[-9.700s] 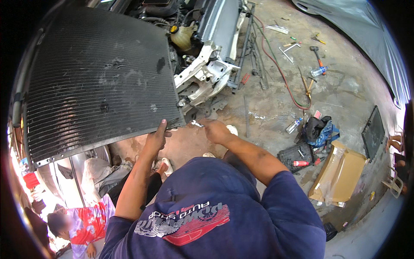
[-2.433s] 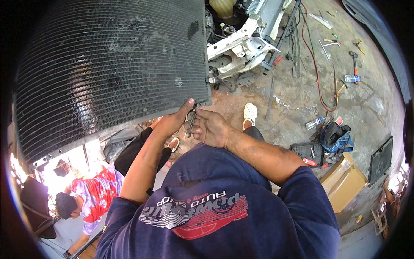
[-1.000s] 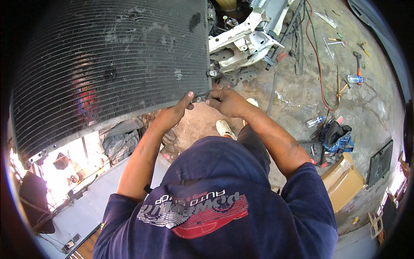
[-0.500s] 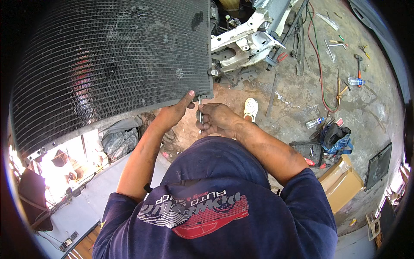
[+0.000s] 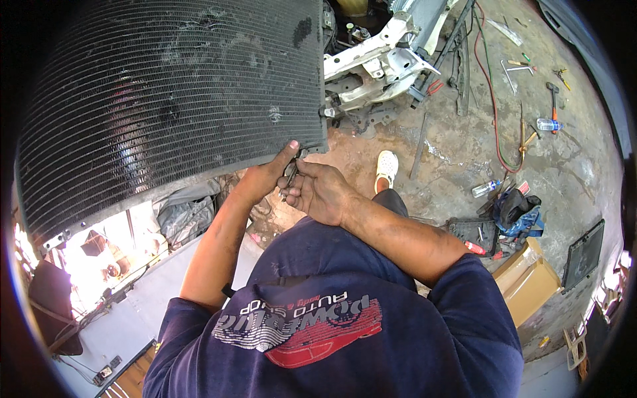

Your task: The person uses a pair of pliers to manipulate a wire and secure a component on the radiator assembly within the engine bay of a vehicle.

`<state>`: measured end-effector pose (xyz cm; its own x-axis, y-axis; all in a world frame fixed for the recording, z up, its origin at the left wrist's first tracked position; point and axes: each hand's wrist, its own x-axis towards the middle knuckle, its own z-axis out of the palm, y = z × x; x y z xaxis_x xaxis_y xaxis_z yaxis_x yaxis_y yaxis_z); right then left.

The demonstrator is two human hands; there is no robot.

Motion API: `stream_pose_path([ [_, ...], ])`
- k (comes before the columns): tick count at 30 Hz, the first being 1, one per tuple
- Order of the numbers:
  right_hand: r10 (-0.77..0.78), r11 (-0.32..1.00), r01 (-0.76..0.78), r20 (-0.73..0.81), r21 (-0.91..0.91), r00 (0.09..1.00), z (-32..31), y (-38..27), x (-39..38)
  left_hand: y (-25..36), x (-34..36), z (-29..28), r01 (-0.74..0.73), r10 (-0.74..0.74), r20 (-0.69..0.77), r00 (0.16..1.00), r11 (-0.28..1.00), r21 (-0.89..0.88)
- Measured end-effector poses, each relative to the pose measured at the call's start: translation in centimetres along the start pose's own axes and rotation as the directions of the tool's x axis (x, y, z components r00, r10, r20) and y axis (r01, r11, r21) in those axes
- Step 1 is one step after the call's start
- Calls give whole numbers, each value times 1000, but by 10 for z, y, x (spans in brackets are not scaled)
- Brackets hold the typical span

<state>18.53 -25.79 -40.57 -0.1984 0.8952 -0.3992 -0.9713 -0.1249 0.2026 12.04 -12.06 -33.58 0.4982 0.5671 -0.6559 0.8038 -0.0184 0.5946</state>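
Our left hand [image 5: 267, 175] pinches the big, flat, black metal radiator [image 5: 199, 73], at ten o'clock, near its five o'clock corner; our right hand [image 5: 324, 192] pinches a thin, grey metal wrench [image 5: 291, 175] there. The radiator seems stiff but easily dented, so we'd hold its edge.

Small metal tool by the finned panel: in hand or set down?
In hand: the right hand has its fingers around the small metal tool, near the lower edge of the finned panel. Cannot tell whether it's engaged.
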Motion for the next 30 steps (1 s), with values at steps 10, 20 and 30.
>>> stream_pose_path([
  [10, -262, -54, 35, 48, -998, 964, -65, -85, 4, -5, 5, 5, -172, 176, -50, 983, 981, 88],
  [20, -289, 94, -46, -71, -995, 955, -48, -67, -23, -26, 15, 5, -190, 189, -56, 980, 982, -11],
  [30, -134, 696, -61, -213, -715, 968, -13, -18, -10, -1, 4, -1, 12, -15, 26, 1000, 996, 93],
])
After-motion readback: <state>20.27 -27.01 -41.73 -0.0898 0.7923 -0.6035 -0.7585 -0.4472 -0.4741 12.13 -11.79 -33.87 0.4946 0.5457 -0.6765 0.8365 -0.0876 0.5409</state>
